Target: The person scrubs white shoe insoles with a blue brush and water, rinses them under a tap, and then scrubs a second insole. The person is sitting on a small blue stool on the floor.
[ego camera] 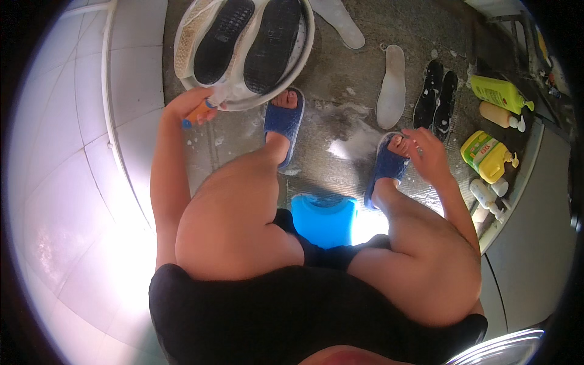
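Observation:
My left hand (194,101) grips a small brush (199,113) with an orange and blue handle. Its pale bristles are at the near edge of a round whitish basin (308,50), close to the toe of a shoe. A pair of light-coloured shoes with black soles facing up fills this basin; the left shoe (223,43) shows a beige knit side, and the right shoe (272,48) lies alongside. Over by the right foot's blue slipper (385,169), my right hand (429,153) hangs with its fingers apart, holding nothing.
A pale insole (391,89) and another (342,23) lie on the wet, foamy floor. Two black insoles (429,93) bear suds. Along the right stand a green pump bottle (495,93), a yellow one (486,155) and smaller bottles. A blue plastic object (324,221) sits between my legs.

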`<move>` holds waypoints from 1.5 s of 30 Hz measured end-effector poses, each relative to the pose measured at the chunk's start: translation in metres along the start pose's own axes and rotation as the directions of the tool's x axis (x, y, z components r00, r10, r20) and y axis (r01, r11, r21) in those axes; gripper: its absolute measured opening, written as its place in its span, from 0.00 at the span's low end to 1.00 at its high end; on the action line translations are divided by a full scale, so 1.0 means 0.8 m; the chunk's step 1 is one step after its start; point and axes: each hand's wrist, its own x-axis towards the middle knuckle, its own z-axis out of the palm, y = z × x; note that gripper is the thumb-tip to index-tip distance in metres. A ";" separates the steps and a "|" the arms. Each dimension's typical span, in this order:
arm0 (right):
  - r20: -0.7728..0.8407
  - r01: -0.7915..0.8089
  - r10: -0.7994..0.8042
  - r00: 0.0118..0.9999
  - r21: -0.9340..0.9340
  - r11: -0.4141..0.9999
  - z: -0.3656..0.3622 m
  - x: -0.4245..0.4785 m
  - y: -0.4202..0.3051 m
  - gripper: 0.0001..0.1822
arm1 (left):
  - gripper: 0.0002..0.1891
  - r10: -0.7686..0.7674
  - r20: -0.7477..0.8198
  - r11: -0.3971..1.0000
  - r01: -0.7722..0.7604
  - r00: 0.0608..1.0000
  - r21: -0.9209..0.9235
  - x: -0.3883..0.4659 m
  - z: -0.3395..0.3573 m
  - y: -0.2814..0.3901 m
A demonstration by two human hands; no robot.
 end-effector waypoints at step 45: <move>-0.270 -0.338 0.305 0.913 -0.088 0.937 0.234 0.096 0.161 0.28 | 0.34 0.738 -0.252 0.532 -0.309 0.626 0.789 0.378 0.457 0.172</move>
